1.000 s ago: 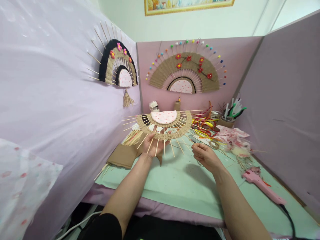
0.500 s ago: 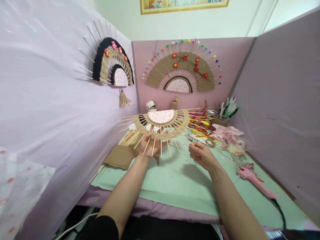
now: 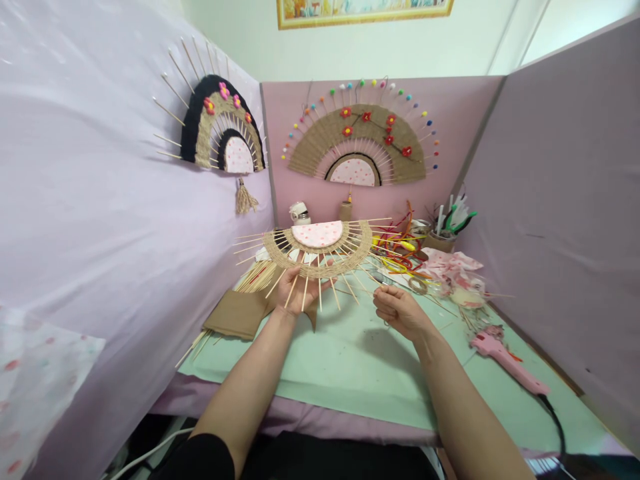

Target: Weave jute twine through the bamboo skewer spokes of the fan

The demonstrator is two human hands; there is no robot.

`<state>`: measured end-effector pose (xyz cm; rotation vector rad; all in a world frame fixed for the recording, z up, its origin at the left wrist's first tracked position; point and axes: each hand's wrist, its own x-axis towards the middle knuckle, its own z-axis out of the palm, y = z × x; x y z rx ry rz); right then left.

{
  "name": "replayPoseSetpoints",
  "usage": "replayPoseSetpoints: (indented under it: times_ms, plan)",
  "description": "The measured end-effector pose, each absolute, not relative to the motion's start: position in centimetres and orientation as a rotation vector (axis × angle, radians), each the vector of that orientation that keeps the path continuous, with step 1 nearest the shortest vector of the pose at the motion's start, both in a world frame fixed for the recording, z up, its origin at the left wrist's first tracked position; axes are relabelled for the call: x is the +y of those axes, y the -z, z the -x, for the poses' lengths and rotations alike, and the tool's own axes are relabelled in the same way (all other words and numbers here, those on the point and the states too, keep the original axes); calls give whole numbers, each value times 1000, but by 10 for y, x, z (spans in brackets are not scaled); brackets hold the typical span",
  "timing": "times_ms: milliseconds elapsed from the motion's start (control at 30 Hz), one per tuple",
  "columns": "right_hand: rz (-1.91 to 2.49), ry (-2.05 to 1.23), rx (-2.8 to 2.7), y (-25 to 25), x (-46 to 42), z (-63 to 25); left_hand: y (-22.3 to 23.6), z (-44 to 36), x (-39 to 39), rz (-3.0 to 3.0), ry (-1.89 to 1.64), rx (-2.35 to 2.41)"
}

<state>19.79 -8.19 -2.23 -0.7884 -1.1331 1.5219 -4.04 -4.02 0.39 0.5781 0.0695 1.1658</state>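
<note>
A half-round woven fan (image 3: pixel 280 257) of twine on thin wooden sticks hangs above the table, its straight edge away from me. At its centre sits a white half-disc (image 3: pixel 317 234) with pink spots. My left hand (image 3: pixel 295 287) supports the fan from below, its fingers partly hidden behind the sticks and weave. To the right of the fan, my right hand (image 3: pixel 397 310) is closed in a pinch. A thin strand of twine (image 3: pixel 364 291) appears to run from the fan's lower right to those fingertips.
Folded brown card (image 3: pixel 235 315) lies on a stick bundle (image 3: pixel 257 275) at left. To the right are coloured pipe cleaners (image 3: pixel 400 257), spotted cloth (image 3: pixel 453 263), a tool pot (image 3: pixel 440 241) and a pink glue gun (image 3: pixel 510 363). Two finished fans (image 3: pixel 300 157) hang on the partitions.
The whole view has shifted slightly. Both hands keep nearly the same pose, the left under the fan and the right pinching beside it.
</note>
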Motion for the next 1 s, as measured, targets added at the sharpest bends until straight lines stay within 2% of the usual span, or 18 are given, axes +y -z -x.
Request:
replayPoseSetpoints:
  times_ms: [1000]
  plan:
    - [766,-1442,-1113,20,-80,-197,-4,41,-43,-595,-1103,70]
